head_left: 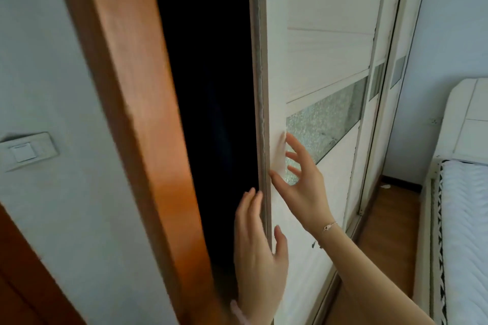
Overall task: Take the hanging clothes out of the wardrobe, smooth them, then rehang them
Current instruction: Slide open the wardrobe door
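Note:
The wardrobe's white sliding door stands partly slid aside, leaving a dark gap beside the orange wooden frame. Inside the gap nothing can be made out; any hanging clothes are hidden in the dark. My left hand lies with straight fingers along the door's grey leading edge, thumb on the door face. My right hand, fingers spread, touches the door's face near its frosted glass strip. Neither hand holds anything.
A light switch sits on the white wall at the left. A second sliding door panel runs to the right. A white bed with a padded headboard stands at the right, with a narrow strip of wooden floor between it and the wardrobe.

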The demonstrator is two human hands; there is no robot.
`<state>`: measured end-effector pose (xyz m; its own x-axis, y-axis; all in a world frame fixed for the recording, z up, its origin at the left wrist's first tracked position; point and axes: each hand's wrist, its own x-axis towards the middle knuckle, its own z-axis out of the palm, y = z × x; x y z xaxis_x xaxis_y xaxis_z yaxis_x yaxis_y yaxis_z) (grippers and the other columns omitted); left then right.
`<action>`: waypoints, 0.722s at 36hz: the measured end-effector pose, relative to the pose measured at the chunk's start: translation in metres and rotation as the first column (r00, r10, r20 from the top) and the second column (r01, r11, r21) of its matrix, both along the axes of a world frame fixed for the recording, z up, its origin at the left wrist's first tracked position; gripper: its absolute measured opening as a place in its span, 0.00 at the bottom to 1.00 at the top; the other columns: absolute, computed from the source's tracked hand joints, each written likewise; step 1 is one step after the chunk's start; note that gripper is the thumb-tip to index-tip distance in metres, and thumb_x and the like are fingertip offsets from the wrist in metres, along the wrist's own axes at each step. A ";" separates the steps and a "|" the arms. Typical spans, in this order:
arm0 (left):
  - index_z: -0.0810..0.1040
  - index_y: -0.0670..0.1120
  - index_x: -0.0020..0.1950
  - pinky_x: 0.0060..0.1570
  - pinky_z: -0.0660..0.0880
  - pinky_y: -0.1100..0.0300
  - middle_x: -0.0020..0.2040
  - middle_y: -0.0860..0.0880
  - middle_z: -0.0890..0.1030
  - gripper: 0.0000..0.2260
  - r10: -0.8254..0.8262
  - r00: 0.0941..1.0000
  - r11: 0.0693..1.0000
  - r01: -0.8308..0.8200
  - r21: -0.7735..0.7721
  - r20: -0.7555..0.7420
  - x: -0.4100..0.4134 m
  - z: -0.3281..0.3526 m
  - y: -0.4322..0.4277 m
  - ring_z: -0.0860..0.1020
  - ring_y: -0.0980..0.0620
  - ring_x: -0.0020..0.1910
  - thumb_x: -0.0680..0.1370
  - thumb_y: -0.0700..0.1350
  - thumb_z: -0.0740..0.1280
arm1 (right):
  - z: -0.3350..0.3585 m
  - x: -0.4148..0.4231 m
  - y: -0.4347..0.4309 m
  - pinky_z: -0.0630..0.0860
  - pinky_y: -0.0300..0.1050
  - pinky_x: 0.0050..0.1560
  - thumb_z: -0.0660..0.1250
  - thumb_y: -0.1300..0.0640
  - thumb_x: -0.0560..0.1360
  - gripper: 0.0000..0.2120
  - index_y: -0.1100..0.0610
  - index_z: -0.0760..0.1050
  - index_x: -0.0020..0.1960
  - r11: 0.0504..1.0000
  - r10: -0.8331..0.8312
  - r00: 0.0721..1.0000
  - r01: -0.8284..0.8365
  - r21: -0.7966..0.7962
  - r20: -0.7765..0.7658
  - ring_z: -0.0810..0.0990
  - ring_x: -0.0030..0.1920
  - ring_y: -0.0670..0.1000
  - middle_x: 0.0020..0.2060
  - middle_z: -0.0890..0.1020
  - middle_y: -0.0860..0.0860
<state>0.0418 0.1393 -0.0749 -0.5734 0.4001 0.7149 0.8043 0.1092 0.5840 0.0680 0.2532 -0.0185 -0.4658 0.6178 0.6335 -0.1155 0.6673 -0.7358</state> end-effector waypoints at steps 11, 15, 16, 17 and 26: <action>0.67 0.55 0.68 0.62 0.74 0.55 0.63 0.54 0.76 0.22 -0.162 0.910 0.982 0.185 -0.024 0.382 -0.048 -0.009 0.140 0.75 0.54 0.63 0.75 0.49 0.67 | 0.001 -0.003 0.103 0.73 0.38 0.62 0.68 0.54 0.74 0.34 0.39 0.53 0.73 0.997 0.067 0.993 -0.071 0.032 0.093 0.70 0.63 0.39 0.63 0.62 0.27; 0.70 0.50 0.69 0.60 0.76 0.53 0.62 0.52 0.77 0.41 -0.164 0.910 0.985 0.169 0.021 0.381 -0.054 -0.017 0.172 0.76 0.54 0.62 0.65 0.75 0.57 | -0.003 -0.005 0.134 0.72 0.42 0.65 0.66 0.52 0.75 0.35 0.32 0.49 0.70 0.995 0.053 0.993 -0.061 0.075 0.101 0.67 0.67 0.39 0.66 0.60 0.26; 0.70 0.49 0.69 0.60 0.76 0.53 0.62 0.51 0.78 0.44 -0.162 0.908 0.986 0.163 0.032 0.386 -0.056 -0.019 0.179 0.77 0.54 0.62 0.63 0.77 0.55 | -0.004 -0.005 0.141 0.71 0.44 0.66 0.66 0.51 0.75 0.35 0.31 0.48 0.70 0.995 0.048 0.994 -0.056 0.082 0.100 0.66 0.68 0.39 0.67 0.60 0.27; 0.71 0.50 0.69 0.59 0.77 0.52 0.62 0.50 0.78 0.45 -0.161 0.903 0.987 0.156 0.043 0.398 -0.057 -0.019 0.186 0.77 0.53 0.61 0.62 0.78 0.54 | -0.004 -0.006 0.147 0.70 0.46 0.68 0.65 0.50 0.75 0.34 0.31 0.48 0.70 0.995 0.042 0.994 -0.052 0.090 0.102 0.65 0.69 0.39 0.68 0.60 0.29; 0.77 0.58 0.61 0.54 0.79 0.53 0.57 0.48 0.81 0.43 -0.109 0.916 0.994 0.100 0.043 0.387 -0.071 -0.030 0.257 0.80 0.50 0.57 0.55 0.81 0.55 | -0.005 -0.009 0.208 0.67 0.46 0.70 0.60 0.42 0.73 0.33 0.29 0.45 0.70 0.994 0.050 0.992 -0.061 0.095 0.115 0.61 0.71 0.37 0.69 0.57 0.27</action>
<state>-0.0288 0.3967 -0.1050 -0.7632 0.4595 0.4543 0.5204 0.0203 0.8537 0.0590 0.4613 -0.0230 -0.5694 0.5263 0.6316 -0.0745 0.7320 -0.6772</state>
